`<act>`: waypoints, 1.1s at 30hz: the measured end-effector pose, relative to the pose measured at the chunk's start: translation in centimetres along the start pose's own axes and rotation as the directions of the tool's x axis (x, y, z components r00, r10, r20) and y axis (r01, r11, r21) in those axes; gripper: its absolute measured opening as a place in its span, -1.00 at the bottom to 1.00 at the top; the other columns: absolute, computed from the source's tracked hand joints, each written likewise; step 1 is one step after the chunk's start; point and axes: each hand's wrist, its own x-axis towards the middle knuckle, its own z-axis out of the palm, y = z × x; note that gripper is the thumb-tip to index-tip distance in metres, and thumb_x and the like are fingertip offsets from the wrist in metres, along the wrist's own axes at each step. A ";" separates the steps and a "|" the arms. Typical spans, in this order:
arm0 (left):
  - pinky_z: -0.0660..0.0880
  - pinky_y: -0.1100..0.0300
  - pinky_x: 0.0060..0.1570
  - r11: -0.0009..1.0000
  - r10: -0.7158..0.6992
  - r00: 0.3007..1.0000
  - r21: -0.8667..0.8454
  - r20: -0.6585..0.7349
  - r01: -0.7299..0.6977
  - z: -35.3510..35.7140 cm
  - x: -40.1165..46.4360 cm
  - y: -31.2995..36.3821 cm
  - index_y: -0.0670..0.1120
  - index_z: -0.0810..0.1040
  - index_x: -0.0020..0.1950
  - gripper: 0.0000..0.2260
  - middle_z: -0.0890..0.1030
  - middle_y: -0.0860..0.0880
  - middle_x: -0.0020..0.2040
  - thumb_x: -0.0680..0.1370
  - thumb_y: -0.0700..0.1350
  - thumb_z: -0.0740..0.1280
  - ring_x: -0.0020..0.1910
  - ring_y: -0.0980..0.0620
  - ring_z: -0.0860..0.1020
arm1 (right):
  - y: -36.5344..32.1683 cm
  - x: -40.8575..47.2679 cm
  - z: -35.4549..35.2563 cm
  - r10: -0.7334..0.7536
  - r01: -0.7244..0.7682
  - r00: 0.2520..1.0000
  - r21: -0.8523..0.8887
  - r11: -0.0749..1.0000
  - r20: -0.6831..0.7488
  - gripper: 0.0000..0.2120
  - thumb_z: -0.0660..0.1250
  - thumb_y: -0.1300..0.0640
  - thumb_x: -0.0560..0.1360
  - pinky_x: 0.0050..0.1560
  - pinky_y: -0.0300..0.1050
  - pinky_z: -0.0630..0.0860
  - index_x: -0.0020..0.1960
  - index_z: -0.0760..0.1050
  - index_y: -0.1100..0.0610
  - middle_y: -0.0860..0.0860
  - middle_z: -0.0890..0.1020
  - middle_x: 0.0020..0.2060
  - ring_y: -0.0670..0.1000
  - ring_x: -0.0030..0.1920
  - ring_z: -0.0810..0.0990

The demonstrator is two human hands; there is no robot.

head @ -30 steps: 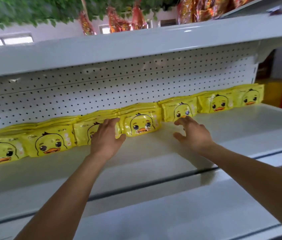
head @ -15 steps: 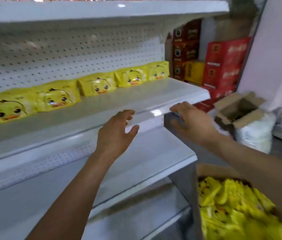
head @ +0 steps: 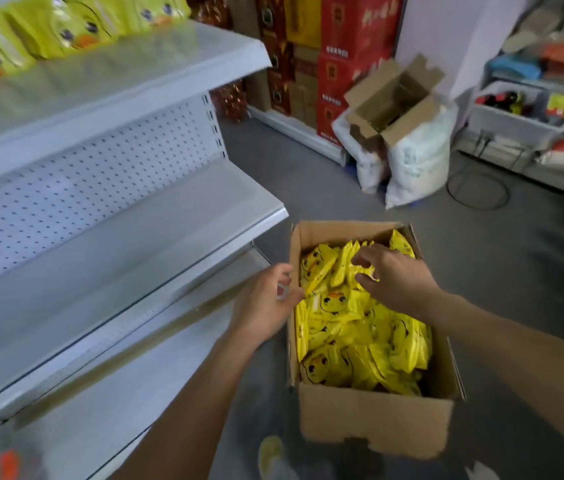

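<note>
The right hand (head: 396,280) hangs directly over the yellow duck packets (head: 342,327), palm down, fingers spread and loosely bent. The fingertips are at or just above the top layer and have not closed round anything. The left hand (head: 266,304) sits at the left wall of the cardboard box (head: 374,419), outside the pile. Its thumb lies along the rim and its fingers are bent, but whether it actually grips the cardboard or only rests there I cannot tell.

So the right hand is the nearer one. The packets lie straight below it, while the left hand would have to cross the wall to reach them.

The box stands on the floor (head: 481,254) with its long axis running away from the person. The right hand is over the far half. Inside, the packets are jumbled: many stand on edge and lean, and a few lie face up showing the duck.

The pick looks like a short drop and a pinch on an upturned edge. The left hand is well placed to steady the box.

The carry then goes up and to the left. There the upper shelf (head: 155,60) already holds a row of the same packets (head: 65,26) along its back.
</note>
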 end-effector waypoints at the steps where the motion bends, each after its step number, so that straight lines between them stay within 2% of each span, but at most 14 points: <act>1: 0.53 0.06 0.09 1.000 -0.021 0.999 -0.008 0.043 0.021 1.5 0.4 -0.3 0.04 0.49 0.30 -0.63 0.61 0.06 0.14 0.51 0.05 0.39 0.01 0.09 0.59 | 1.2 -0.2 1.2 0.034 -0.035 0.999 0.017 0.999 0.035 -0.78 0.28 -0.02 0.53 -0.10 -0.11 0.47 0.17 0.48 -0.06 -0.10 0.56 0.14 0.03 0.04 0.59; 4: 0.52 0.03 0.10 0.997 -0.079 0.980 -0.001 0.182 0.081 6.0 2.2 -1.8 0.01 0.49 0.31 -0.63 0.61 0.01 0.14 0.52 0.05 0.39 0.01 0.03 0.60 | 4.5 -0.7 5.5 0.147 -0.156 0.976 0.041 0.987 0.163 -0.79 0.28 -0.03 0.54 -0.05 -0.10 0.50 0.16 0.49 -0.07 -0.10 0.59 0.10 0.02 0.08 0.58; 9: 0.49 0.05 0.15 0.978 -0.172 0.920 0.171 0.353 0.117 12.5 6.3 -6.2 0.00 0.44 0.36 -0.58 0.58 -0.01 0.23 0.54 0.09 0.36 0.13 -0.02 0.58 | 8.3 -0.9 13.5 0.262 -0.300 0.886 0.043 0.953 0.382 -0.84 0.23 -0.01 0.54 -0.04 -0.10 0.47 0.09 0.50 -0.07 -0.07 0.60 0.07 0.05 0.11 0.56; 12: 0.44 0.08 0.20 0.957 -0.171 0.901 0.285 0.398 0.056 15.9 9.1 -9.0 -0.08 0.39 0.42 -0.54 0.49 -0.10 0.34 0.56 0.06 0.33 0.26 -0.09 0.50 | 9.5 -0.4 18.0 0.311 -0.349 0.828 -0.005 0.937 0.467 -0.82 0.22 0.00 0.55 -0.04 -0.09 0.46 0.13 0.50 -0.03 -0.03 0.59 0.11 0.08 0.14 0.56; 15: 0.40 0.02 0.19 0.903 -0.171 0.896 0.429 0.409 -0.024 19.2 11.4 -11.4 -0.16 0.36 0.40 -0.56 0.42 -0.16 0.34 0.57 -0.01 0.31 0.30 -0.15 0.43 | 10.2 0.6 21.8 0.385 -0.411 0.749 -0.079 0.908 0.539 -0.76 0.22 0.08 0.57 -0.10 -0.11 0.41 0.20 0.47 0.10 0.06 0.56 0.15 0.13 0.15 0.55; 16: 0.40 0.00 0.21 0.839 -0.132 0.910 0.533 0.394 -0.109 20.3 12.1 -12.2 -0.17 0.39 0.37 -0.57 0.44 -0.15 0.31 0.56 -0.01 0.33 0.30 -0.16 0.41 | 10.5 0.7 22.9 0.405 -0.432 0.728 -0.090 0.898 0.553 -0.77 0.22 0.10 0.58 -0.12 -0.10 0.40 0.20 0.45 0.14 0.08 0.55 0.14 0.14 0.15 0.54; 18: 0.32 -0.08 0.31 0.557 -0.018 0.927 0.774 0.374 -0.302 22.3 13.5 -13.3 -0.13 0.45 0.35 -0.55 0.53 -0.11 0.24 0.52 0.03 0.38 0.33 -0.14 0.37 | 11.0 1.0 24.9 0.437 -0.472 0.694 -0.098 0.876 0.572 -0.76 0.22 0.11 0.57 -0.12 -0.09 0.40 0.20 0.44 0.16 0.09 0.55 0.13 0.15 0.15 0.54; 20: 0.07 -0.19 0.43 0.329 -0.038 0.903 0.859 0.428 -0.393 23.6 14.4 -13.9 -0.16 0.32 0.47 -0.47 0.50 -0.13 0.33 0.55 0.03 0.28 0.45 -0.16 0.25 | 11.4 0.9 26.5 0.458 -0.500 0.687 -0.092 0.861 0.564 -0.76 0.23 0.08 0.56 -0.12 -0.07 0.44 0.19 0.45 0.15 0.09 0.57 0.09 0.14 0.10 0.56; 21: 0.02 -0.18 0.44 0.263 -0.082 0.892 0.873 0.445 -0.412 24.1 14.9 -14.0 -0.18 0.22 0.51 -0.45 0.47 -0.15 0.36 0.58 0.01 0.22 0.46 -0.17 0.22 | 11.5 0.9 27.0 0.467 -0.508 0.688 -0.091 0.857 0.556 -0.76 0.23 0.07 0.56 -0.11 -0.06 0.48 0.19 0.45 0.14 0.09 0.57 0.07 0.14 0.09 0.57; 24: 0.18 -0.04 0.36 0.134 -0.124 0.896 0.902 0.427 -0.411 25.1 16.1 -14.1 -0.22 0.13 0.53 -0.47 0.47 -0.15 0.32 0.62 -0.05 0.14 0.34 -0.15 0.33 | 11.9 0.7 27.9 0.479 -0.514 0.697 -0.094 0.853 0.534 -0.78 0.22 0.05 0.58 -0.10 -0.06 0.52 0.18 0.47 0.09 0.05 0.59 0.02 0.08 0.01 0.58; 26: 0.23 0.03 0.32 0.156 -0.166 0.896 0.908 0.411 -0.388 25.4 16.2 -13.4 -0.23 0.19 0.50 -0.53 0.48 -0.15 0.30 0.63 -0.10 0.15 0.30 -0.13 0.40 | 12.3 0.6 27.9 0.481 -0.520 0.704 -0.083 0.850 0.523 -0.81 0.22 0.02 0.58 -0.16 -0.11 0.46 0.12 0.52 0.06 0.02 0.60 -0.04 0.04 -0.07 0.56; 29: 0.30 0.02 0.24 0.328 -0.265 0.866 0.884 0.425 -0.333 25.4 15.8 -12.2 -0.10 0.46 0.28 -0.72 0.57 -0.05 0.17 0.57 -0.21 0.25 0.18 -0.05 0.52 | 12.6 0.4 27.4 0.467 -0.529 0.709 -0.040 0.848 0.529 -0.82 0.24 -0.02 0.56 -0.19 -0.14 0.42 -0.01 0.54 0.06 0.00 0.59 -0.10 0.04 -0.08 0.55; 31: 0.38 0.06 0.13 0.439 -0.270 0.861 0.852 0.430 -0.287 25.0 15.2 -11.6 -0.09 0.50 0.20 -0.74 0.59 -0.04 0.12 0.53 -0.26 0.28 0.14 -0.06 0.55 | 12.8 0.0 26.6 0.425 -0.540 0.727 0.068 0.839 0.540 -0.82 0.23 -0.01 0.58 -0.23 -0.16 0.39 -0.11 0.49 0.06 -0.01 0.54 -0.17 0.03 -0.10 0.53; 33: 0.42 0.09 0.08 0.495 -0.241 0.871 0.826 0.428 -0.269 24.0 14.2 -11.3 -0.11 0.50 0.22 -0.73 0.59 -0.07 0.14 0.53 -0.27 0.28 0.17 -0.09 0.54 | 12.9 -0.5 25.1 0.389 -0.573 0.751 0.235 0.785 0.533 -0.77 0.20 0.03 0.61 -0.32 -0.18 0.32 -0.21 0.40 0.03 -0.03 0.47 -0.27 0.02 -0.19 0.47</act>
